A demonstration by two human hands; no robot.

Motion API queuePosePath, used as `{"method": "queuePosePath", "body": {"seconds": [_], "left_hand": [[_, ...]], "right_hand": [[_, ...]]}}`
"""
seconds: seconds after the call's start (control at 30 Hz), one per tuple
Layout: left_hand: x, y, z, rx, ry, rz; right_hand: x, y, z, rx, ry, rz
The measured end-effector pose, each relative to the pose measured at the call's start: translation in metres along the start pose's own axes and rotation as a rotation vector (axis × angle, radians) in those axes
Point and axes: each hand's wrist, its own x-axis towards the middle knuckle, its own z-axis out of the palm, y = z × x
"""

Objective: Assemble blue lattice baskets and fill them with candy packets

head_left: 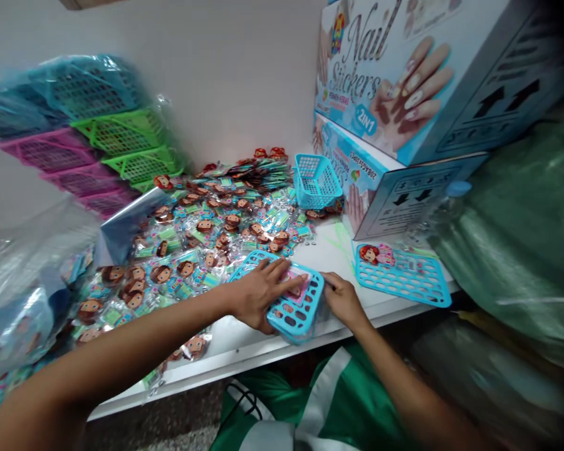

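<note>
Left hand [263,291] flat atop blue basket [297,307], fingers spread, pressing pink packet [297,285] inside; grip loose, nothing pinched. Right hand [343,299] holds basket's right wall, fingers curled. Basket overhangs desk [329,250] edge: may tip off. Packet pile [207,244] left of basket: left forearm could sweep it. Both wrists low, arms extended.

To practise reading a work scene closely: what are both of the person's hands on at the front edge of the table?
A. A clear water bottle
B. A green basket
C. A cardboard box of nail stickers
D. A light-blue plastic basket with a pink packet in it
D: the left hand lies flat over the pink packet in the light-blue plastic basket, while the right hand holds the basket's side.
</note>
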Motion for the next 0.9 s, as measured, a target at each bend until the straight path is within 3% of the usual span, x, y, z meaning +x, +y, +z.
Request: {"method": "queuePosePath", "body": {"seconds": [0.2, 0.33, 0.43, 0.6, 0.73, 0.8, 0.9], "left_hand": [[-0.006, -0.021, -0.004, -0.107, 0.052, -0.08], [-0.008, -0.033, -0.007, -0.191, 0.002, -0.173], [-0.011, -0.042, -0.01, -0.277, 0.047, -0.228], [-0.025, -0.049, -0.009, -0.366, 0.146, -0.282], [-0.034, -0.045, -0.006, -0.356, 0.179, -0.306], [-0.037, -0.043, -0.004, -0.344, 0.194, -0.287], [-0.037, -0.041, 0.0, -0.302, 0.192, -0.27]], "right_hand": [[0.032, -0.011, -0.007, 0.168, -0.066, 0.313], [0.026, 0.0, -0.005, 0.27, -0.106, 0.564], [0.011, 0.002, 0.003, 0.405, -0.124, 0.689], [-0.006, -0.013, 0.032, 0.674, -0.245, 0.748], [-0.003, -0.019, 0.055, 0.747, -0.224, 0.734], [0.001, -0.016, 0.058, 0.737, -0.185, 0.739], [0.007, -0.009, 0.043, 0.702, -0.1, 0.744]]}}
